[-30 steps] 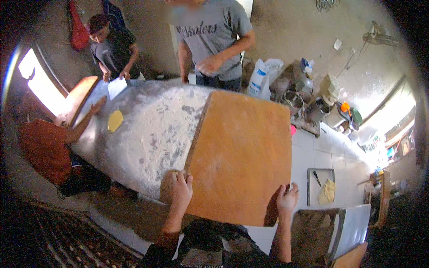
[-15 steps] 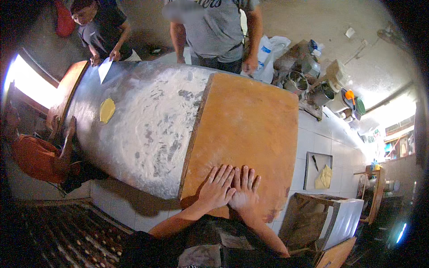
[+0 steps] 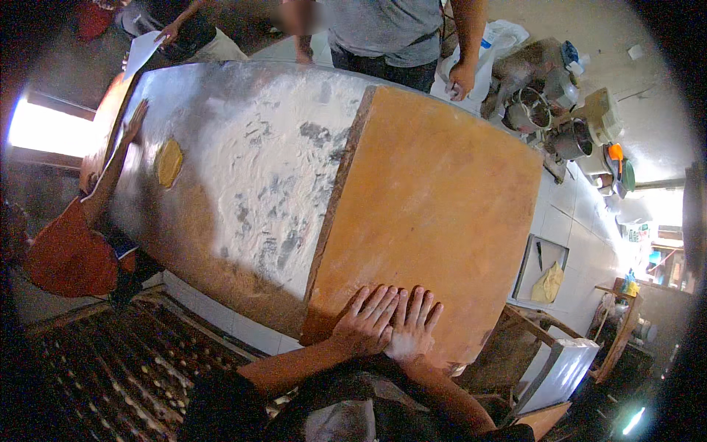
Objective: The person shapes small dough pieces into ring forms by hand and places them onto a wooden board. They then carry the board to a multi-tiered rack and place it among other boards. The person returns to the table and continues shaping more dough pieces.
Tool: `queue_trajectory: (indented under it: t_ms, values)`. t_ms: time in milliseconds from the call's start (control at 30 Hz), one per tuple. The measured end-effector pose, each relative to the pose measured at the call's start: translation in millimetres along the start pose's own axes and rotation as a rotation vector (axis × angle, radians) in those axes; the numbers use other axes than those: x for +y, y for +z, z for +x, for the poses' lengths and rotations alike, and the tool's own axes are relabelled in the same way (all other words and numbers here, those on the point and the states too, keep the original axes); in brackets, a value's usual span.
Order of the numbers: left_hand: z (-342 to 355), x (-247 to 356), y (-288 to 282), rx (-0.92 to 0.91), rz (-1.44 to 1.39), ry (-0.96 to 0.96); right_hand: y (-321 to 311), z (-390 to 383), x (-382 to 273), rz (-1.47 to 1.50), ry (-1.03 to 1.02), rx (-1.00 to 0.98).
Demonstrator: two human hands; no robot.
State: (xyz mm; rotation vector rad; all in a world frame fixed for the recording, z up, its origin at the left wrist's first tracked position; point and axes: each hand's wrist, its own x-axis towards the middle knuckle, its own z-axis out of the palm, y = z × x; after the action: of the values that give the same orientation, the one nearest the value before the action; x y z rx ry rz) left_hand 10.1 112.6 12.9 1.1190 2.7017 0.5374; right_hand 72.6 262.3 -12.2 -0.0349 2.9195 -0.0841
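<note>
A large wooden board (image 3: 434,206) lies on the right part of a long metal table (image 3: 243,177) dusted with flour. My left hand (image 3: 366,322) and my right hand (image 3: 414,329) rest flat, side by side and touching, on the board's near edge. Both hold nothing, fingers stretched forward. A small flat yellow dough piece (image 3: 169,162) lies on the floured table at the far left.
A person in a grey shirt (image 3: 398,33) stands at the far side. A person in orange (image 3: 70,247) reaches onto the table from the left; another holds a white sheet (image 3: 141,51). Metal pots (image 3: 541,110) crowd the right counter. A dark tray (image 3: 543,269) lies nearby.
My hands, first apart on the board's near edge, came together at its middle and stay flat there. The view has shifted closer over the table.
</note>
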Motion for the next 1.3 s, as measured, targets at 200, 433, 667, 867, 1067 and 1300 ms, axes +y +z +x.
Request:
queue_trajectory:
  t_ms: [200, 433, 667, 867, 1067, 1300]
  values:
    - [-4, -4, -1, 0.07, -0.099, 0.041, -34, 7, -1, 0.033, -0.001, -0.023]
    - [-22, -36, -15, 0.111, -0.074, -0.074, -77, -15, 34, -0.138, 0.217, 0.197]
    - [-11, -35, -25, 0.108, -0.068, -0.088, -55, -9, 44, -0.064, 0.216, 0.149]
    - [-19, -37, -24, 0.094, -0.007, -0.017, -46, -17, 44, 0.034, 0.265, 0.084]
    - [53, -43, -28, 0.22, -0.018, -0.036, -28, 59, 28, 0.116, 0.147, 0.222]
    - [98, -65, -27, 0.023, 0.089, -0.032, -38, 117, 31, 0.117, 0.06, 0.176]
